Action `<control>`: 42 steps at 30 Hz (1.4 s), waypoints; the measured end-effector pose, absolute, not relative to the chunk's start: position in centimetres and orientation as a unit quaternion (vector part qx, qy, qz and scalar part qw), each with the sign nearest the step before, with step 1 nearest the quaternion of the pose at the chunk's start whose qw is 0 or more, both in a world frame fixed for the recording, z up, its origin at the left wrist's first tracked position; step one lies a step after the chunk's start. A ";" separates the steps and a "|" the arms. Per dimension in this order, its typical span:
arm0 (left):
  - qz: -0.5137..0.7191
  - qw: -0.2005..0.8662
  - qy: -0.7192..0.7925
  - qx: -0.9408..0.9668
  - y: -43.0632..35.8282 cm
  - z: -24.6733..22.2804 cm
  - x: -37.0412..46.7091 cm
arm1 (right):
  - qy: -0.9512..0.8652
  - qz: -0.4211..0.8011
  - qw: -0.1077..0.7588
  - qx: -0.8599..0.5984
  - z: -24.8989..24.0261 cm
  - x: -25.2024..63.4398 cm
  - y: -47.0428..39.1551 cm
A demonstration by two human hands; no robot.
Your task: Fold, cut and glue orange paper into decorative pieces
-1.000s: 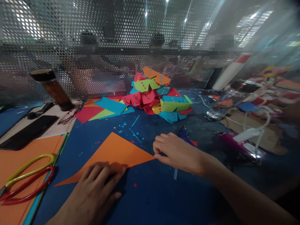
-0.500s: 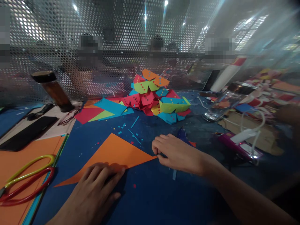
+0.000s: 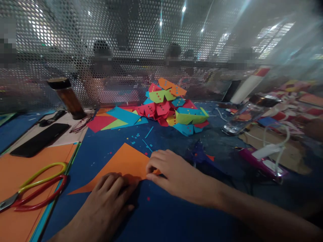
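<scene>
A sheet of orange paper (image 3: 123, 161), folded into a triangle, lies on the blue table with its peak pointing away from me. My left hand (image 3: 108, 198) rests on its near edge, fingers laid over the paper and thumb apart on the table. Thumb and fingers of my right hand (image 3: 171, 171) pinch the paper's near edge right of the middle. A small piece of the right-hand corner shows between those fingers; the rest of that corner is hidden behind the hand.
Scissors (image 3: 42, 188) lie on an orange sheet stack at left, near a black phone (image 3: 40, 139) and brown bottle (image 3: 72, 102). Folded, dotted paper pieces (image 3: 171, 107) are heaped ahead. A blue glue gun (image 3: 202, 156), purple device (image 3: 262, 163) and clear bottle (image 3: 237, 117) are at right.
My right hand has slid left along the paper's near edge, from the outstretched right corner toward my left hand. The left hand stays pressed on the paper. The view has shifted slightly.
</scene>
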State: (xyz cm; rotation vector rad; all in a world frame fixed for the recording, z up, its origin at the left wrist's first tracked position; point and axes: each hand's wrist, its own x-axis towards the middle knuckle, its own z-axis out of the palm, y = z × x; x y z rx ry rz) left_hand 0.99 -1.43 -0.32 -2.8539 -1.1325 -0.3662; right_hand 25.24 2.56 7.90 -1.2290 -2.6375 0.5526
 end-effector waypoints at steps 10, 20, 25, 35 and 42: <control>-0.202 -0.052 -0.377 -0.902 -1.1 0.2 0.6 | -0.878 0.203 0.109 -0.421 3.6 23.4 3.4; -0.221 -0.115 -0.480 -0.841 -0.2 0.5 -1.1 | -0.878 0.195 0.107 -0.423 3.4 23.3 3.2; -0.216 -0.125 -0.477 -0.843 -0.1 0.4 -0.9 | -0.882 0.192 0.109 -0.416 3.3 23.5 3.2; -0.206 -0.087 -0.486 -0.845 -0.4 0.8 -0.6 | -0.875 0.205 0.103 -0.426 3.6 23.7 3.3; -0.200 -0.069 -0.496 -0.842 -0.5 0.6 -0.8 | -0.873 0.196 0.113 -0.433 3.2 23.5 3.2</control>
